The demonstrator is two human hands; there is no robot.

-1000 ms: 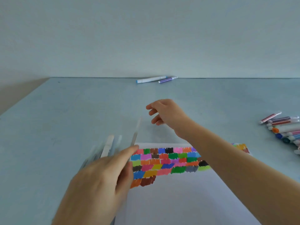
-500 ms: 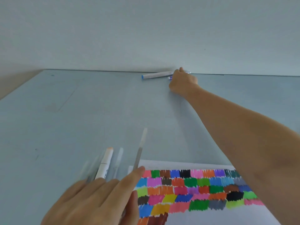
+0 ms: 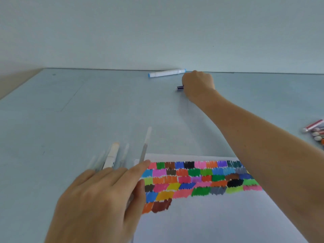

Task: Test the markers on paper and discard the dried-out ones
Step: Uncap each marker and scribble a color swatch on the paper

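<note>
My right hand (image 3: 198,85) reaches to the far side of the table by the wall and grips a purple marker (image 3: 180,88); only its dark end shows at the left of my fist. A white marker with blue ends (image 3: 166,73) lies just beyond it against the wall. My left hand (image 3: 98,199) lies with straight, spread fingers over several pale markers (image 3: 112,155) and a grey marker (image 3: 145,146) at the left edge of the white paper (image 3: 210,216). Rows of coloured test swatches (image 3: 201,178) fill the paper's upper part.
A pile of several capped markers (image 3: 313,130) lies at the right edge of the pale blue table (image 3: 70,111). The wall (image 3: 157,32) stands directly behind the table's far edge.
My right hand reached out to the far markers, closed on the purple one and has drawn it a little away from the wall. My left hand stayed over the markers by the paper.
</note>
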